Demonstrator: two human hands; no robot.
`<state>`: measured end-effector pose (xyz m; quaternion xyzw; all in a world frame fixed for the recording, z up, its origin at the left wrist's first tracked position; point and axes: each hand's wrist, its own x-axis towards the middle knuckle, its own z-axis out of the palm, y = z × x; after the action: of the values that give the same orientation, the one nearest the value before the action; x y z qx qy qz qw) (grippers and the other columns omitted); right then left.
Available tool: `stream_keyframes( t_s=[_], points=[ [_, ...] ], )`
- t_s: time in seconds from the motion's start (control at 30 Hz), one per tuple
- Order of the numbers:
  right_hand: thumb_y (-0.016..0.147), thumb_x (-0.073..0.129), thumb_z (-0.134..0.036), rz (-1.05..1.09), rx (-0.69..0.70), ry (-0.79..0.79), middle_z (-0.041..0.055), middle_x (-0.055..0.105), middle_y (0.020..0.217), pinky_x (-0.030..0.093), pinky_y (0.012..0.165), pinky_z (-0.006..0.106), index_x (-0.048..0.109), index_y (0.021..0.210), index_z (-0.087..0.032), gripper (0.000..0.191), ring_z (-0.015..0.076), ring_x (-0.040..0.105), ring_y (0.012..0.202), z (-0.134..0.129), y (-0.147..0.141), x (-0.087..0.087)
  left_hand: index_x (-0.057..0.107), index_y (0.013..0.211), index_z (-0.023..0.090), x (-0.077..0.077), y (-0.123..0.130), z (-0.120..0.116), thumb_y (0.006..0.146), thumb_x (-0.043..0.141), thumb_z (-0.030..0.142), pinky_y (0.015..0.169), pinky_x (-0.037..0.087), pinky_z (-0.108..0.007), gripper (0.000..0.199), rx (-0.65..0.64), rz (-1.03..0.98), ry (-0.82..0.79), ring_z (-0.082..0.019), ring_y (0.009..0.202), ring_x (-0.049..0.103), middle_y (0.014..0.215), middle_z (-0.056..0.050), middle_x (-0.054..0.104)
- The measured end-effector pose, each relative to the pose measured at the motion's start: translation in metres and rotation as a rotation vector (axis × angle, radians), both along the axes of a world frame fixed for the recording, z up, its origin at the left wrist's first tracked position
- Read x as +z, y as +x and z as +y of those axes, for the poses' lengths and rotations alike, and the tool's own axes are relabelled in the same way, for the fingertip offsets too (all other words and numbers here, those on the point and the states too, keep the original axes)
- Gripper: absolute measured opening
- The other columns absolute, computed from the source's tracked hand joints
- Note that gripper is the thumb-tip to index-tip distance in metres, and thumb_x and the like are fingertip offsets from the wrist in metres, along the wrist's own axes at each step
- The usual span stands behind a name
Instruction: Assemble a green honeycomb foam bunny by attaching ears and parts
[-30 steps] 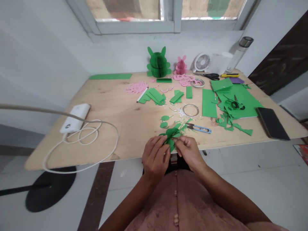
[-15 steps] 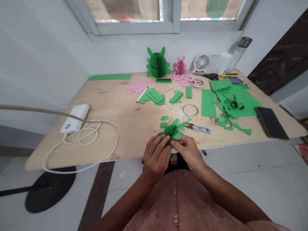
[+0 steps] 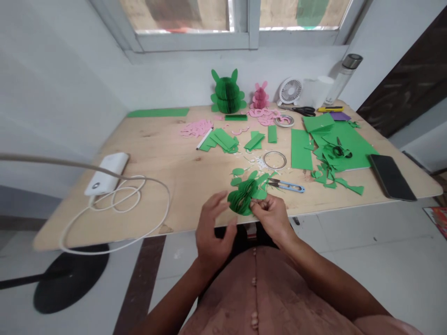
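A small green honeycomb paper figure [image 3: 240, 197] with layered folds and rounded tabs is over the table's front edge. My right hand [image 3: 271, 211] pinches its right side between thumb and fingers. To its left, my left hand [image 3: 214, 228] is open, thumb and fingers spread, apart from the paper. Just beyond the figure lie green paper ovals [image 3: 238, 171], and blue-handled thread snips [image 3: 286, 185] rest to the right of it.
A larger green paper rabbit [image 3: 228, 93] and a pink one [image 3: 260, 95] stand against the wall. Tape rolls [image 3: 274, 160], green sheets [image 3: 302, 149], paper scraps, small scissors [image 3: 338, 151] and a phone [image 3: 393, 177] lie rightward. A white power bank [image 3: 106, 174] with a looped cable sits left.
My left hand has let go of the green paper figure and drawn back to the left, fingers opening. The figure's folds now fan out more visibly; my right hand keeps its pinch.
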<state>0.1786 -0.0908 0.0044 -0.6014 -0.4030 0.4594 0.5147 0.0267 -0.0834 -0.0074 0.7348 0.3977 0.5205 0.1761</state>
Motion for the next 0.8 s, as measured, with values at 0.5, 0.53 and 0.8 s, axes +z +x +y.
stream_keyframes(
  t_s=[0.5, 0.53, 0.8],
  points=[
    [0.075, 0.058, -0.027, -0.167, 0.246, 0.182, -0.0086, 0.032, 0.048, 0.023, 0.046, 0.022, 0.047, 0.059, -0.020, 0.021, 0.0073, 0.032, 0.045, 0.022, 0.029, 0.032, 0.063, 0.116, 0.021, 0.028, 0.002, 0.047, 0.072, 0.071, 0.024, 0.079, 0.051, -0.032, 0.045, -0.651, -0.871, -1.160, -0.023, 0.092, 0.066, 0.105, -0.007, 0.071],
    [0.076, 0.057, -0.029, -0.128, 0.212, 0.182, -0.0084, 0.035, 0.048, 0.025, 0.046, 0.022, 0.055, 0.065, -0.019, 0.015, 0.0078, 0.033, 0.045, 0.022, 0.029, 0.032, 0.063, 0.116, 0.022, 0.026, 0.003, 0.046, 0.071, 0.071, 0.024, 0.079, 0.051, -0.032, 0.045, -0.629, -0.895, -1.144, -0.022, 0.092, 0.066, 0.106, -0.006, 0.070],
    [0.080, 0.057, -0.033, 0.006, -0.065, 0.175, 0.0004, 0.061, 0.069, 0.045, 0.066, 0.028, 0.067, 0.099, -0.018, 0.025, 0.0153, 0.057, 0.066, 0.018, 0.027, 0.006, 0.064, 0.113, 0.023, 0.016, 0.006, 0.050, 0.064, 0.077, 0.019, 0.093, 0.047, -0.038, 0.051, -0.416, -0.961, -0.962, -0.026, 0.110, 0.058, 0.115, -0.006, 0.066]
  ],
)
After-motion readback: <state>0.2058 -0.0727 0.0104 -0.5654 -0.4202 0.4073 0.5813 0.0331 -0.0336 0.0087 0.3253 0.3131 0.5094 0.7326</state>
